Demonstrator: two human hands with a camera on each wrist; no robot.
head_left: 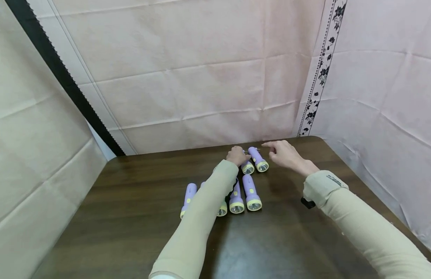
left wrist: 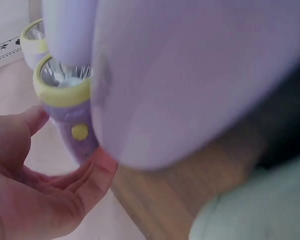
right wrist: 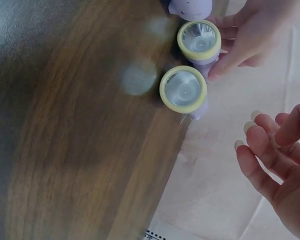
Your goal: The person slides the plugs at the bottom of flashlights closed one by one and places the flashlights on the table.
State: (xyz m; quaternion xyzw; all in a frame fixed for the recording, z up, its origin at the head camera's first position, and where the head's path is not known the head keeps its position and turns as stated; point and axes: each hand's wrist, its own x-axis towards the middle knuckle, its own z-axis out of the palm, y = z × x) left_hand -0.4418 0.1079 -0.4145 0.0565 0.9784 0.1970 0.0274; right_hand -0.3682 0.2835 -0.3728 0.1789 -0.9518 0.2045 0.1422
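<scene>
At the back of the table, my left hand (head_left: 238, 155) grips a purple flashlight (left wrist: 76, 125) with a yellow rim and yellow button, thumb on one side and fingers on the other. Close on its right lies another purple flashlight (head_left: 258, 159), lens toward me. My right hand (head_left: 285, 153) hovers just right of that one, holding nothing; its fingers are loosely bent in the right wrist view. Nearer to me, several matching flashlights lie in a row, among them one at the right end (head_left: 251, 192) and one at the left end (head_left: 189, 197). My left forearm hides part of this row.
The dark wooden table (head_left: 138, 228) has its back edge close beyond both hands. Pale cloth (head_left: 208, 89) hangs behind it and along both sides, with a floral strip (head_left: 321, 73) at the back right corner.
</scene>
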